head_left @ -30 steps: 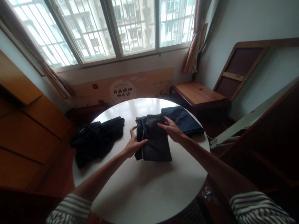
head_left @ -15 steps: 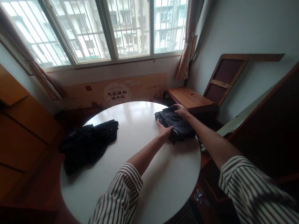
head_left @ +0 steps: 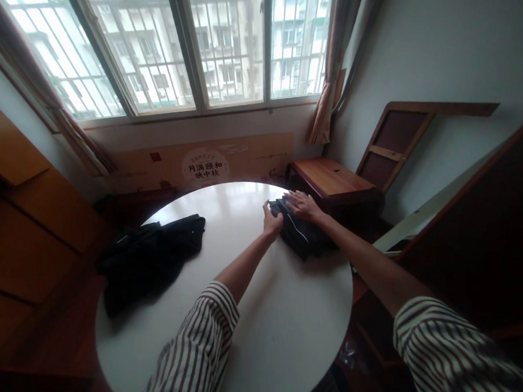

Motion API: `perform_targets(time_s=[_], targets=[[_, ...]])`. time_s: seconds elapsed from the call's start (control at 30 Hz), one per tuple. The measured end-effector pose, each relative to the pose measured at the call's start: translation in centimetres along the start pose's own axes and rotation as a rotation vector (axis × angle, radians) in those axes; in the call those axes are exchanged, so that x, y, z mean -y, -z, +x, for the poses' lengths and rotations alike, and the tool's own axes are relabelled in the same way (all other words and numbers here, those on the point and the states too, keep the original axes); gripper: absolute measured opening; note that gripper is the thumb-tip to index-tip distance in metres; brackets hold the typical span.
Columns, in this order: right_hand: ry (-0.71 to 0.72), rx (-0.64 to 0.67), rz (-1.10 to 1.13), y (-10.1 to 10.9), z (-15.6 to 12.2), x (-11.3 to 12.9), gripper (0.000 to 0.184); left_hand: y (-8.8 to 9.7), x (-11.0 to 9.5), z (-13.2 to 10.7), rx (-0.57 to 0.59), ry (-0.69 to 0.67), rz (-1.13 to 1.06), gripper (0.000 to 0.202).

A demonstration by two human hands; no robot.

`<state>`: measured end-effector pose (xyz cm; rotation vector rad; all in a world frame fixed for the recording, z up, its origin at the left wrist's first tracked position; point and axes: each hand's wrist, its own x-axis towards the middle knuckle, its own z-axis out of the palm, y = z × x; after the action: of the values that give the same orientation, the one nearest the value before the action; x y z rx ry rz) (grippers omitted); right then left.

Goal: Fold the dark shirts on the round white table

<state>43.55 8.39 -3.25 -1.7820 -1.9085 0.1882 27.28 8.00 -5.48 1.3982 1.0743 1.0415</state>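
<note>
Left hand (head_left: 272, 223) and right hand (head_left: 304, 207) are both on the folded dark cloth (head_left: 308, 243), which lies at the right side of the round white bench (head_left: 255, 341). At the cloth's left edge the left hand is half curled, thumb and fingers apart; whether it pinches any fabric I cannot tell. Across the top the right hand lies flat and loosely spread, touching the fabric without gripping it. A pale line runs down the cloth between the hands and its near edge. Striped sleeves (head_left: 187, 347) reach partway down both arms. Well apart, on the left of the bench, sits a rumpled black garment (head_left: 153, 259). Beyond the bench are a wooden side table (head_left: 332, 176) on the right, a printed banner (head_left: 244, 152) and — above it — a barred window (head_left: 232, 47).
</note>
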Motion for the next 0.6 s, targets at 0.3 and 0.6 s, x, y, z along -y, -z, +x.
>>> perform_targets(time_s=[0.3, 0.6], targets=[[0.089, 0.141, -0.405, -2.9, -1.7, 0.7, 0.048, -0.6, 0.1, -6.0, 0.157, -0.602, 0.497, 0.05], [0.056, 0.12, -0.341, -0.4, -0.5, 5.1, 0.046, 6.8, -0.1, -12.2, 0.32, -0.56, 0.846, 0.047]])
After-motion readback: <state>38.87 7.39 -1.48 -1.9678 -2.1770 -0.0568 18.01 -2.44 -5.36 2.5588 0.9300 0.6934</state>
